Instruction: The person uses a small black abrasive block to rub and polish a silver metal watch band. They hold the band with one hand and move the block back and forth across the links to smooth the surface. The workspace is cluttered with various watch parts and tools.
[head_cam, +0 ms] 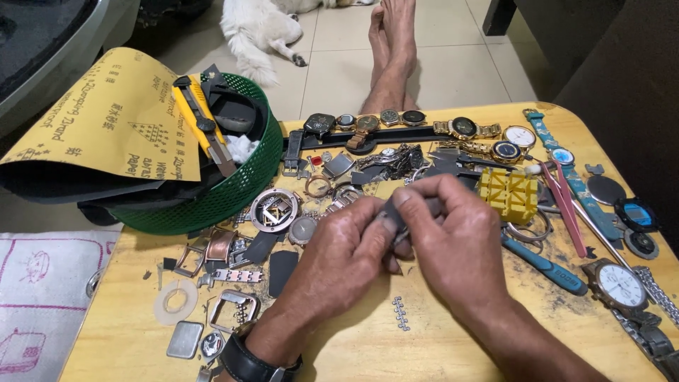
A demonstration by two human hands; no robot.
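Observation:
My left hand (339, 244) and my right hand (453, 237) meet over the middle of a low wooden table (368, 339). Together they pinch a small dark grey piece (396, 212), thumbs and forefingers closed on it; most of it is hidden by my fingers. A black strap sits on my left wrist (251, 362). Just left of my left hand lie a round watch case (274, 209) and several metal buckles and strap parts (226, 276). A short link strip (402, 313) lies in front of my hands.
A green basket (233, 191) with a yellow utility knife (201, 124) and a yellow sandpaper sheet (106, 120) stands at the left. Several watches (463, 127) line the far edge. A yellow holder block (509, 192), pink tweezers (566, 205) and a blue-handled tool (544, 267) lie right. Bare feet and a white dog beyond.

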